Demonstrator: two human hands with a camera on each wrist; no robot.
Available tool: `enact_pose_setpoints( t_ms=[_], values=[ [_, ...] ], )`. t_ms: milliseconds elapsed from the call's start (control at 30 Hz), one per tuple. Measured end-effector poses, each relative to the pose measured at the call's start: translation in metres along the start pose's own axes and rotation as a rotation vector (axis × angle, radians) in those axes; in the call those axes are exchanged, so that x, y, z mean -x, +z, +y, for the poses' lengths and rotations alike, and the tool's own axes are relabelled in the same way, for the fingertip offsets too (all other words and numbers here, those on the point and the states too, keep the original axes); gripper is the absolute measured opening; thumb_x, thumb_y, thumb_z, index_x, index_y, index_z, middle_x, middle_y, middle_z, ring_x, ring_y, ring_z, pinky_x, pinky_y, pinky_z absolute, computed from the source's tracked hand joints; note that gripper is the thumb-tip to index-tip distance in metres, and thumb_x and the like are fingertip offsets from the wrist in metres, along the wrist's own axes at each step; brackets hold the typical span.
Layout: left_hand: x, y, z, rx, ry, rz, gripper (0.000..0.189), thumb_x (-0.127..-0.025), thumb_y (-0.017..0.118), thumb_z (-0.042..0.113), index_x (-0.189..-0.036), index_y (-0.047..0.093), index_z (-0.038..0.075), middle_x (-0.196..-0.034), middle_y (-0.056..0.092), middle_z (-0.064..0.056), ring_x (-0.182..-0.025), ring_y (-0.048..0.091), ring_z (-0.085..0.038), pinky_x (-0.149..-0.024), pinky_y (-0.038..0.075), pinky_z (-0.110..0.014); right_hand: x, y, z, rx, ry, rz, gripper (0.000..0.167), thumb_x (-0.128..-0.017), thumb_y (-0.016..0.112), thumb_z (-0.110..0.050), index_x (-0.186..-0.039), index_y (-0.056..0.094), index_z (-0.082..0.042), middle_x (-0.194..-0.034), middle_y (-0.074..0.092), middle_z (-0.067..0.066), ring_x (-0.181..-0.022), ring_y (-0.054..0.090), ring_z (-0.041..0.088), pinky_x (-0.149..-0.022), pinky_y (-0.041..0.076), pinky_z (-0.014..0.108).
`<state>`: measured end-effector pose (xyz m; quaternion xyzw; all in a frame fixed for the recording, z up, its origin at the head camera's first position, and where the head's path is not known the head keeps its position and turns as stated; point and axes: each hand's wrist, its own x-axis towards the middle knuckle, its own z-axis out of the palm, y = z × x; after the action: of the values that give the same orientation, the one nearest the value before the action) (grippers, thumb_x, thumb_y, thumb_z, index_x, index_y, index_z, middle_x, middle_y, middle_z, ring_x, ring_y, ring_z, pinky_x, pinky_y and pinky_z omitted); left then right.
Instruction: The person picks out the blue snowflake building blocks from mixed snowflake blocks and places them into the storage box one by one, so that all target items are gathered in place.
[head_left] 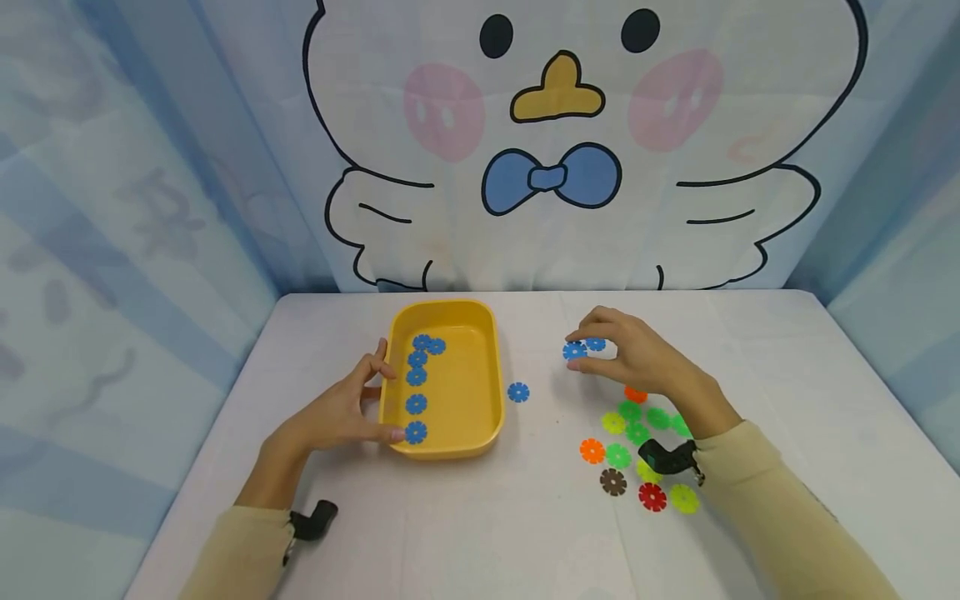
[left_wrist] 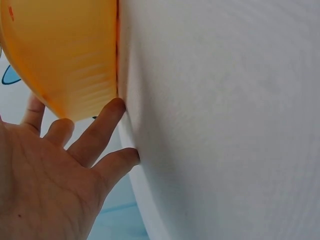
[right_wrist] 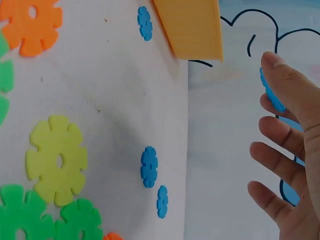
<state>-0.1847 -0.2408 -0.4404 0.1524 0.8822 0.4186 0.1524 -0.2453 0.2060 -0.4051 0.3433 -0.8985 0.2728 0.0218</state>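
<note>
Yellow tray (head_left: pixel 465 392) to right hand (head_left: pixel 637 354): leaving passage over one blue disc (head_left: pixel 518 392)
Tray wall (head_left: pixel 450 455): blocking low entry
Right forearm (head_left: pixel 701 404): overhanging coloured discs (head_left: pixel 637 432)

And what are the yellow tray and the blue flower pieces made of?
The yellow tray looks like smooth plastic, with rounded corners and even colour. The blue flower pieces seem plastic too, fairly matte, thin with neat notches, but I can't be sure.

Yellow rectangular plastic tray (left_wrist: pixel 60 50): cropped at left-wrist view's top
Bare right hand (right_wrist: pixel 310 145): cropped at right-wrist view's right edge
Blue notched plastic disc (right_wrist: pixel 270 91): partly hidden by thumb there
</note>
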Motion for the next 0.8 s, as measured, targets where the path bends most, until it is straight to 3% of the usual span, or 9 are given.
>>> enact_pose_setpoints(
  t_ms=[233, 467, 800],
  values=[
    [0.000, -0.001, -0.001, 0.014, -0.020, -0.006, 0.077, -0.074, 0.092, 0.039, -0.126, 0.037, 0.023, -0.174, -0.002, -0.006, -0.128, 0.057, -0.036, -0.110, 0.046, -0.056, -0.018, 0.002, -0.012, -0.017, -0.044, 0.074, 0.037, -0.087, 0.084, -0.031, -0.118, 0.075, -0.011, -0.114, 0.065, 0.000, -0.107, 0.063, 0.022, -0.094, 0.057, 0.048],
    [0.000, 0.000, -0.002, -0.003, -0.004, -0.005, 0.077, -0.074, 0.092, 0.040, -0.125, 0.037, 0.024, -0.174, -0.001, -0.007, -0.129, 0.057, -0.037, -0.111, 0.043, -0.060, -0.035, 0.005, -0.026, -0.042, -0.036, 0.079, 0.037, -0.086, 0.085, -0.029, -0.119, 0.075, -0.014, -0.116, 0.064, 0.001, -0.108, 0.060, 0.021, -0.096, 0.057, 0.043],
    [-0.001, -0.001, -0.003, -0.001, -0.002, -0.003, 0.077, -0.074, 0.093, 0.040, -0.125, 0.036, 0.024, -0.174, -0.001, -0.006, -0.127, 0.058, -0.035, -0.111, 0.044, -0.058, -0.056, 0.014, -0.036, -0.130, -0.103, 0.117, 0.035, -0.089, 0.083, -0.028, -0.118, 0.074, -0.012, -0.116, 0.066, 0.000, -0.108, 0.062, 0.022, -0.098, 0.056, 0.044]
  ],
)
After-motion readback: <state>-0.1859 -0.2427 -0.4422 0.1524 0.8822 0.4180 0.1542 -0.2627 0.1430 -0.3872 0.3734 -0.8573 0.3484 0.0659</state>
